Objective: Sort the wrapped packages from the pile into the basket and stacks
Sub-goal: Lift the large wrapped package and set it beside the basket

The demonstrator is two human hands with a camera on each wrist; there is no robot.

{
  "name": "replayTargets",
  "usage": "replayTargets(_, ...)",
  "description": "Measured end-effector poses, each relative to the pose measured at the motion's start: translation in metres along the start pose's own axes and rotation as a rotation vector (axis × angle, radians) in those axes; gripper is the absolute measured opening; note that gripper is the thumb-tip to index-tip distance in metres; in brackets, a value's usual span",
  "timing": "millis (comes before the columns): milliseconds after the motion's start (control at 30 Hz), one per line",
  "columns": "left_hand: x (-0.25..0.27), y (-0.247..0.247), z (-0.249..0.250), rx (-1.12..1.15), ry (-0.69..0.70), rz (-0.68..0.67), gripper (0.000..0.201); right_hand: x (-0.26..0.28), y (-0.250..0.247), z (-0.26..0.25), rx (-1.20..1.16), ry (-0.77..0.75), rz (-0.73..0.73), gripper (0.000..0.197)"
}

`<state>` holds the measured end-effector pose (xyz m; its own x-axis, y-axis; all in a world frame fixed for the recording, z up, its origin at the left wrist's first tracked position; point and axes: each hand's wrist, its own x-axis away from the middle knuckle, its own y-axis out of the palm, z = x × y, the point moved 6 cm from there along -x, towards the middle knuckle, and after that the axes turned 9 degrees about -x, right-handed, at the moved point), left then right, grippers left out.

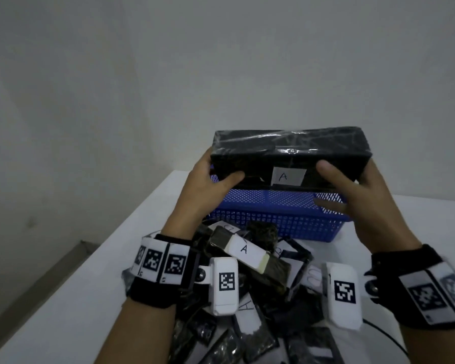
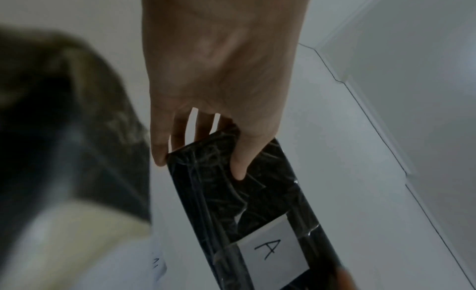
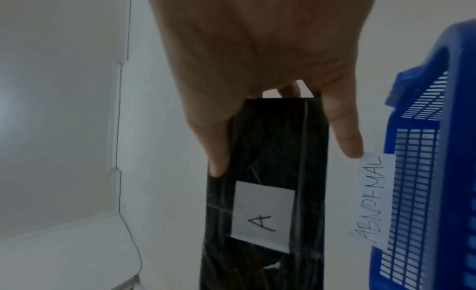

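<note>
Fingers (image 1: 227,178) of left hand (image 1: 208,190) and right hand (image 1: 357,190) clamp opposite ends of the long black plastic-wrapped box labelled "A" (image 1: 290,156), level above the blue mesh basket (image 1: 273,219), label facing up, probably for reading.

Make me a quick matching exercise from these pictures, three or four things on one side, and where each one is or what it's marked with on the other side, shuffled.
Things:
1. black wrapped package
2. blue basket
3. pile of packages
4. wrist bands

Descriptions:
a. carries a paper label reading ABNORMAL
b. lies on the table, nearest the person
c. held up by left hand and right hand, one at each end
d. printed with black and white square markers

Pairs: 1-c, 2-a, 3-b, 4-d
</note>
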<state>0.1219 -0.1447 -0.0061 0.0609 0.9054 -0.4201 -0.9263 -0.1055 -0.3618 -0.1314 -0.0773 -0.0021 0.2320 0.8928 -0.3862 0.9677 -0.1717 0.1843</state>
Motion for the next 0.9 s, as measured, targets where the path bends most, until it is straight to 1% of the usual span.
replayTargets(67,-0.005,0.006,0.001,0.073,0.015,-0.016,0.046,-0.001,-0.001,-0.003,-0.1,-0.005,0.066,0.056)
replayTargets(133,-0.006,0.011,0.008,0.163,0.054,-0.049,0.047,-0.001,-0.001,-0.006,-0.153,-0.038,0.151,0.033)
replayTargets(200,-0.004,0.014,0.014,0.203,0.076,-0.092,0.055,0.0,-0.002,-0.006,-0.173,-0.072,0.21,0.016)
replayTargets(267,0.0,0.013,0.014,0.199,0.052,-0.152,0.068,0.0,-0.002,-0.005,-0.203,-0.083,0.22,0.011)
replayTargets(300,0.002,0.011,0.013,0.22,0.023,-0.183,0.07,-0.001,-0.003,-0.005,-0.211,-0.097,0.205,0.011)
replayTargets(367,0.005,0.006,0.009,0.33,-0.079,-0.215,0.065,-0.002,-0.001,-0.002,-0.22,-0.112,0.15,0.016)
replayTargets(433,0.007,-0.002,0.006,0.366,-0.173,-0.155,0.055,-0.002,0.008,-0.001,-0.242,-0.128,0.046,0.022)
replayTargets(467,0.007,-0.005,0.004,0.348,-0.19,-0.111,0.045,-0.002,0.014,0.0,-0.26,-0.134,-0.011,0.025)
replayTargets(533,0.008,-0.012,0.0,0.332,-0.173,-0.016,0.023,-0.003,0.024,0.007,-0.304,-0.109,-0.074,0.029)
replayTargets(567,0.008,-0.014,-0.003,0.357,-0.163,0.029,0.016,-0.004,0.027,0.01,-0.317,-0.079,-0.073,0.035)
replayTargets(600,0.008,-0.014,-0.006,0.406,-0.16,0.064,0.011,-0.007,0.028,0.013,-0.319,-0.034,-0.057,0.046)
replayTargets(633,0.009,-0.014,-0.009,0.464,-0.161,0.091,0.007,-0.008,0.029,0.017,-0.325,0.032,-0.041,0.061)
replayTargets(667,0.01,-0.015,-0.011,0.515,-0.146,0.118,0.008,-0.01,0.031,0.02,-0.337,0.1,-0.041,0.073)
replayTargets(700,0.009,-0.014,-0.012,0.547,-0.112,0.147,0.013,-0.012,0.032,0.022,-0.358,0.162,-0.06,0.077)
replayTargets(767,0.006,-0.014,-0.011,0.548,-0.04,0.173,0.023,-0.015,0.031,0.025,-0.407,0.268,-0.099,0.067)
replayTargets(800,0.004,-0.014,-0.009,0.537,-0.01,0.168,0.025,-0.016,0.028,0.026,-0.412,0.301,-0.097,0.057)
replayTargets(900,-0.002,-0.012,0.0,0.491,0.071,0.143,0.032,-0.022,0.018,0.036,-0.402,0.315,-0.045,0.017)
